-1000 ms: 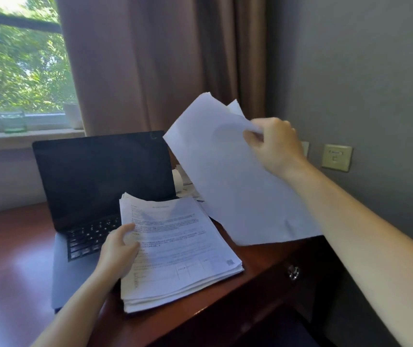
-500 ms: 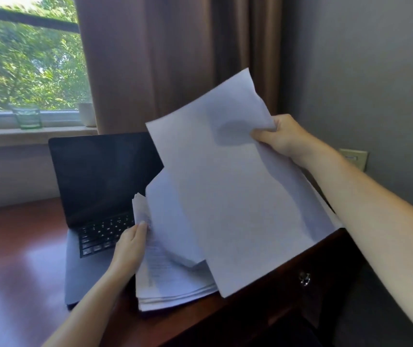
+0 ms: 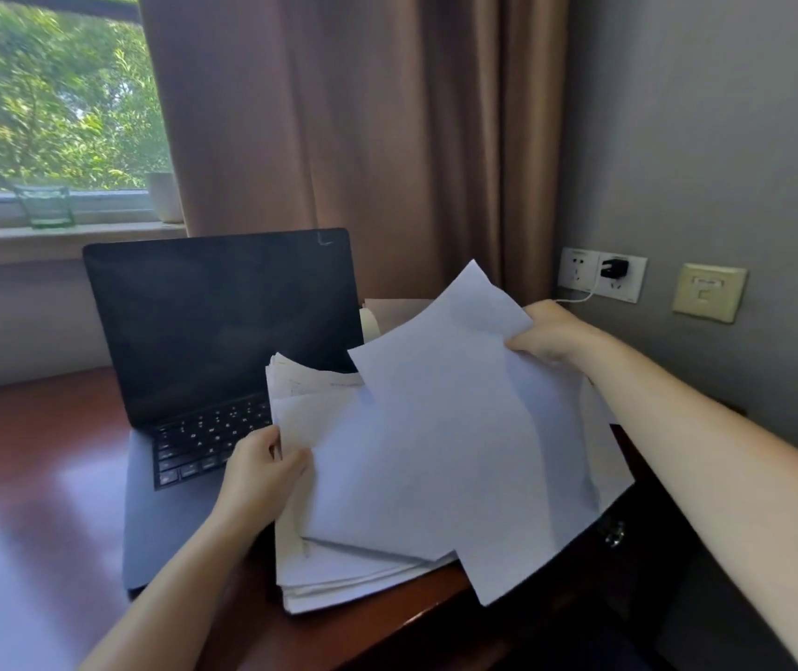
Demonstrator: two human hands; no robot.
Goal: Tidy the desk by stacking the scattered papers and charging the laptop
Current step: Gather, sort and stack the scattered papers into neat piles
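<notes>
White sheets [image 3: 435,428] hang from my right hand [image 3: 551,336], gripped at the top edge, slanting onto the stack [image 3: 338,573] on the worktop [image 3: 24,477]. My left hand [image 3: 256,477] pinches the stack's side. Stacking looks nearly done, not squared. The laptop [image 3: 222,322] stands open beside it. The charger [image 3: 614,269] is in the wall, but I can't see it connected.

Looks like a study corner in a home or hotel room, not a proper office. An open dark-grey laptop [image 3: 222,322] sits on a glossy reddish-brown wooden desk [image 3: 24,477]. Behind the laptop is a window [image 3: 48,89] full of green trees, with a green-tinted drinking glass [image 3: 46,208] and a white cup [image 3: 164,196] on its sill, plus long brown fabric curtains [image 3: 338,138]. Right of the laptop, a plain grey wall [image 3: 701,138] carries a white socket plate [image 3: 580,273] with a black charger plug [image 3: 613,269] in it. A thick stack of white printed papers [image 3: 338,573] lies just right of the laptop.
</notes>
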